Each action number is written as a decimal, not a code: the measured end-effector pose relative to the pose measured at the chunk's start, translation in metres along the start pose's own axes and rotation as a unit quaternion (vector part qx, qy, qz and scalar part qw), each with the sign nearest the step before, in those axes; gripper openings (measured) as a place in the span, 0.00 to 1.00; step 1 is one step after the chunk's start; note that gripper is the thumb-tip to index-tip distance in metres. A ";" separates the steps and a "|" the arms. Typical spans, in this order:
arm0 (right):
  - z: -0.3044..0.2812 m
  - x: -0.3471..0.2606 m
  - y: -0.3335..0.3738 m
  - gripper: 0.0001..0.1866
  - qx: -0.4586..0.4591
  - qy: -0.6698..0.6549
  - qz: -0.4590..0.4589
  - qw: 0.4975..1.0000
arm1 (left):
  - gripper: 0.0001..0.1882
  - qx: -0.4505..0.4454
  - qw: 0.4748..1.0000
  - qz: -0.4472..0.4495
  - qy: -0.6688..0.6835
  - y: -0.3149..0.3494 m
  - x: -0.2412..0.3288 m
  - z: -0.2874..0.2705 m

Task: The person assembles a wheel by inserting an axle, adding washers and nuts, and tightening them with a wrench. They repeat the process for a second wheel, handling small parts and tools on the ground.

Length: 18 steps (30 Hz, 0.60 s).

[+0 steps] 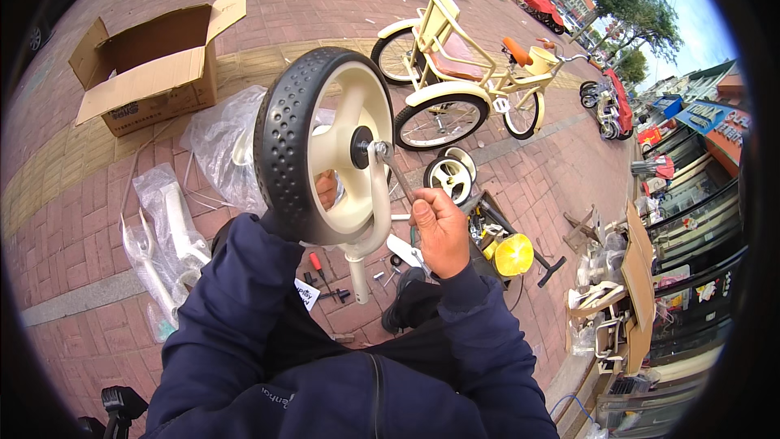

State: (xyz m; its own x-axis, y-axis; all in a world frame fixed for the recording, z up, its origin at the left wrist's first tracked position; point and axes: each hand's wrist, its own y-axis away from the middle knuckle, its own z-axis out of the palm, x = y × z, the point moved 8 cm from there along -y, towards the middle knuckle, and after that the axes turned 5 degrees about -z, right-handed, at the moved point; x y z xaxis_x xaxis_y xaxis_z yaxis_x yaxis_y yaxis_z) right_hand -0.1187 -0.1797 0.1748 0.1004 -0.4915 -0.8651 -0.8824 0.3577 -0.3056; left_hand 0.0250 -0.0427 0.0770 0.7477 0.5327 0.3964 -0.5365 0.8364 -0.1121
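Observation:
A black-tyred wheel (290, 138) with cream spokes is held upright in front of me, mounted in a curved cream fork (380, 203) with a straight stem pointing down. My left hand (327, 189) grips the wheel from behind; a few of its fingers show through a gap between the spokes, the rest are hidden. Pinched in my right hand (440, 232) is a slim metal wrench (401, 182), whose far end meets the nut (380, 149) at the axle.
Tools, including a red-handled screwdriver (317, 262), lie on the brick paving between my feet. Right of them stands a tool tray (489, 223) with a yellow round thing (513, 254). Beyond are small wheels (448, 180), a cream tricycle (443, 120), an open carton (154, 85) and plastic-wrapped parts (175, 219).

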 end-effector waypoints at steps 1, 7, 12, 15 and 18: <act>0.005 -0.006 0.008 0.20 0.011 0.036 -0.010 0.999 | 0.19 0.023 1.000 0.009 0.001 0.001 0.000 -0.009; 0.020 -0.064 0.041 0.21 0.017 0.124 -0.104 0.987 | 0.20 0.044 0.931 0.193 -0.306 0.001 0.042 -0.001; 0.000 -0.118 0.036 0.06 0.053 0.203 -0.297 0.932 | 0.27 0.089 0.910 0.229 -0.334 0.007 0.054 0.025; -0.015 -0.134 0.026 0.06 0.057 0.227 -0.334 0.913 | 0.25 0.088 0.941 0.132 -0.299 0.001 0.044 0.029; -0.041 -0.119 0.002 0.07 0.131 0.159 -0.201 0.958 | 0.26 0.082 0.884 0.084 -0.453 0.011 0.038 0.036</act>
State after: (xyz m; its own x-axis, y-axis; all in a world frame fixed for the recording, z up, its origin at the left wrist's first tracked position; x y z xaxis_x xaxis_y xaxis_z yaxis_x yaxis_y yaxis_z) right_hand -0.1516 -0.1531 0.2929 0.2254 -0.8334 -0.5046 -0.6527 0.2553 -0.7133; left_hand 0.0333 -0.0178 0.1231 0.0717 0.2642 0.9618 -0.7156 0.6853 -0.1349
